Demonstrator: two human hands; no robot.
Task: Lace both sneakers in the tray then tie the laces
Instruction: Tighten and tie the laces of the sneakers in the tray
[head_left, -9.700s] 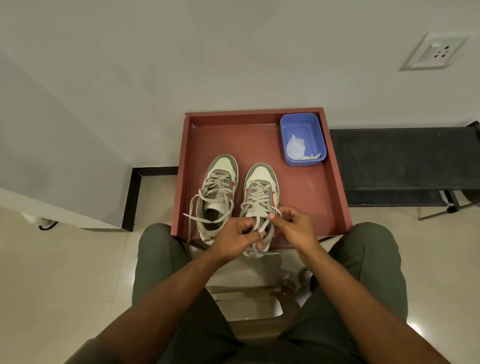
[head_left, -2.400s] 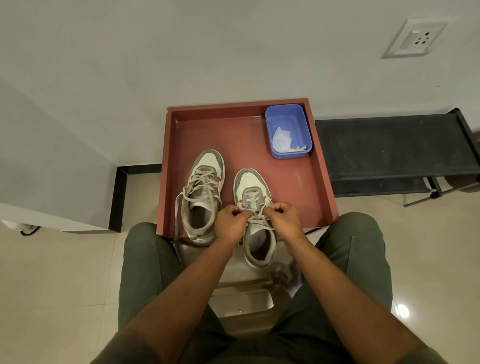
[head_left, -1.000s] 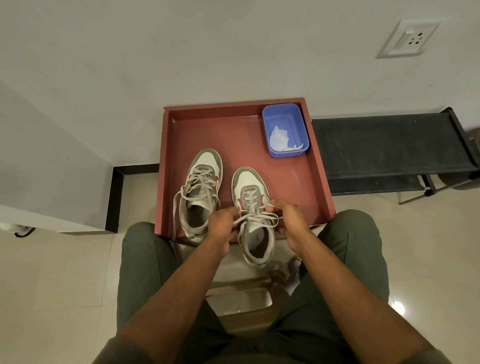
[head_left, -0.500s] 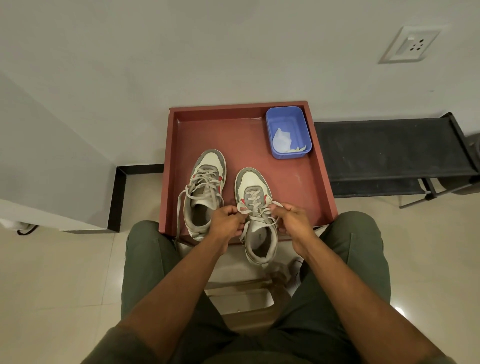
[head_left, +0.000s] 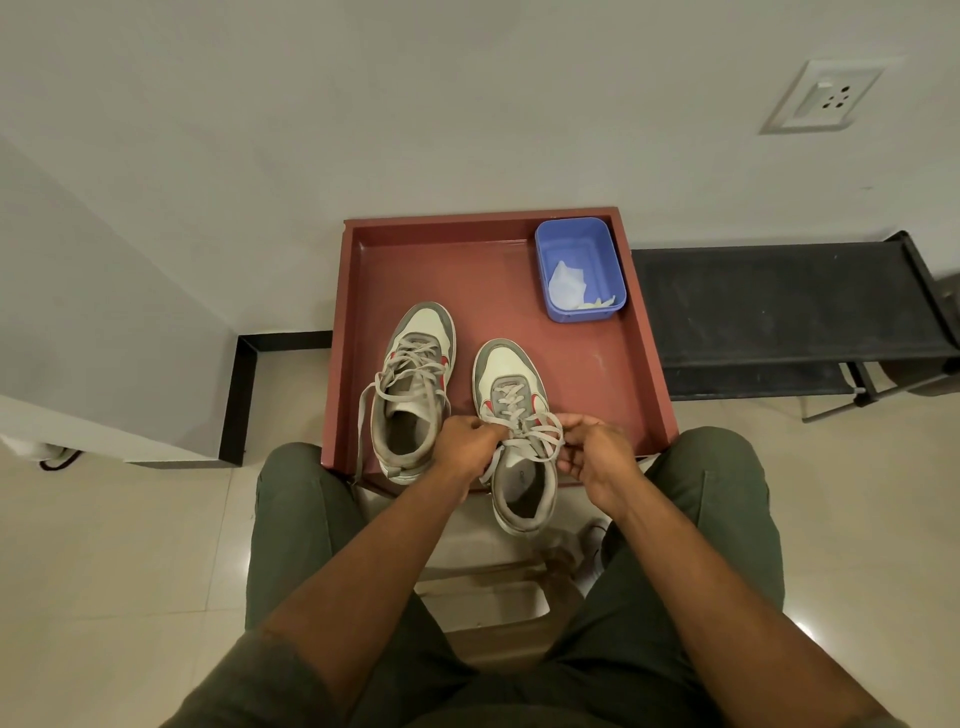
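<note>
Both grips pinch laces (head_left: 524, 434): left hand (head_left: 467, 441) and right hand (head_left: 597, 449) over the right sneaker (head_left: 514, 415) in the tray (head_left: 488, 270).

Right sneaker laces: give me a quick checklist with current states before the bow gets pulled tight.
1. Left hand grips a lace: ok.
2. Right hand pinches a lace loop: ok.
3. Right sneaker fully inside the tray: not ok, its heel overhangs the near edge.
4. Knot snug: cannot tell.
5. Left sneaker tied: not ok, a lace trails over the tray edge.
6. Blue tub clear of the hands: ok.
</note>
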